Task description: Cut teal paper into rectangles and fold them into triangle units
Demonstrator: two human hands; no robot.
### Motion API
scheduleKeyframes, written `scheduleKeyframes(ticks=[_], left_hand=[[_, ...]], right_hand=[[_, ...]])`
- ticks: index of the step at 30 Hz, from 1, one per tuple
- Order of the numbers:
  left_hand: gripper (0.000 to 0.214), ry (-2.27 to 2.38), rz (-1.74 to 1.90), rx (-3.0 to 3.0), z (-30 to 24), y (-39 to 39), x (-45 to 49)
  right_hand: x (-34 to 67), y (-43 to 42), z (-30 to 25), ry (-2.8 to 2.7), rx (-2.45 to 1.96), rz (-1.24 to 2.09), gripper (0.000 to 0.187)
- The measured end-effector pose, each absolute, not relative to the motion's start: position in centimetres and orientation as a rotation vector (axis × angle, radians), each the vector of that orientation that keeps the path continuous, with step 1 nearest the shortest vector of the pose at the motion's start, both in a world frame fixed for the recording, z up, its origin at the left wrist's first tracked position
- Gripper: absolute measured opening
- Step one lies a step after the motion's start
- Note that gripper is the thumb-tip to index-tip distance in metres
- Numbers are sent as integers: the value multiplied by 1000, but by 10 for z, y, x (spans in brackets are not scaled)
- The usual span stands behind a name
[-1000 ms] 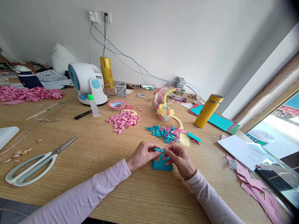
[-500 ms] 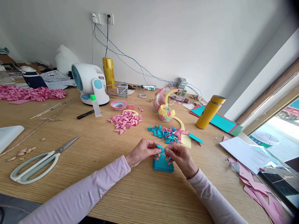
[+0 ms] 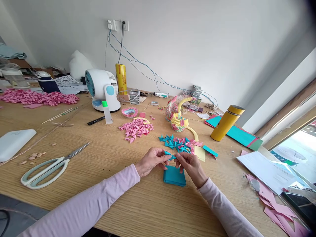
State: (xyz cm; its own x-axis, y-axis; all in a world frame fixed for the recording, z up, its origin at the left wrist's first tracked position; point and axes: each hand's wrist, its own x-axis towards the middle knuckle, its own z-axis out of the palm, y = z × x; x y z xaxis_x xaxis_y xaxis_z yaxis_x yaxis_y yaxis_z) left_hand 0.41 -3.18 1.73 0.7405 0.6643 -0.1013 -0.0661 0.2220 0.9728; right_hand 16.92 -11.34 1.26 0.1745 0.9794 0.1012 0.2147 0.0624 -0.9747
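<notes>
Between my left hand point(image 3: 153, 160) and my right hand point(image 3: 192, 166) is a small folded piece of blue paper point(image 3: 170, 155). Both hands pinch it with thumb and fingers, one from each side, so part of it is hidden. Just below them a stack of blue paper rectangles point(image 3: 174, 177) lies on the wooden table point(image 3: 138, 204). Beyond my fingers lies a heap of folded blue paper triangles point(image 3: 170, 142), with pink ones mixed in at its right. A pale yellow paper piece point(image 3: 199, 153) lies beside that heap.
White-handled scissors point(image 3: 53, 168) lie at the left. Behind are a pile of pink folded pieces point(image 3: 135, 128), a white fan point(image 3: 103, 89) and yellow-topped paper figures point(image 3: 179, 121). A yellow flask point(image 3: 227, 123) stands at the right, near pink paper strips point(image 3: 276, 207).
The view has shifted slightly, so most things sit a little further right. Both hands keep their pinch on the blue paper, which has turned slightly between the fingers.
</notes>
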Motion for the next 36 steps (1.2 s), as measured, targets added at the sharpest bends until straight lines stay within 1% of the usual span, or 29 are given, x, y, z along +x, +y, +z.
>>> scheduleKeyframes(ticks=[3, 8, 12, 19, 23, 30, 36], left_hand=[[34, 574, 556, 1260, 19, -33, 4], [35, 572, 567, 1286, 19, -33, 4], [35, 566, 574, 1298, 20, -35, 4], [36, 607, 582, 1294, 26, -38, 5], [34, 625, 589, 1304, 26, -39, 4], [32, 586, 568, 1321, 21, -38, 4], [34, 588, 541, 1353, 20, -41, 5]], right_hand=[[172, -117, 15, -1278, -1390, 890, 44], [173, -120, 17, -1375, -1444, 853, 36], [174, -120, 15, -1374, -1431, 878, 33], [175, -119, 9, -1327, -1335, 975, 32], [172, -121, 13, -1258, -1358, 1027, 36], [169, -121, 13, -1353, -1455, 920, 37], [160, -122, 14, -1238, -1356, 868, 35]])
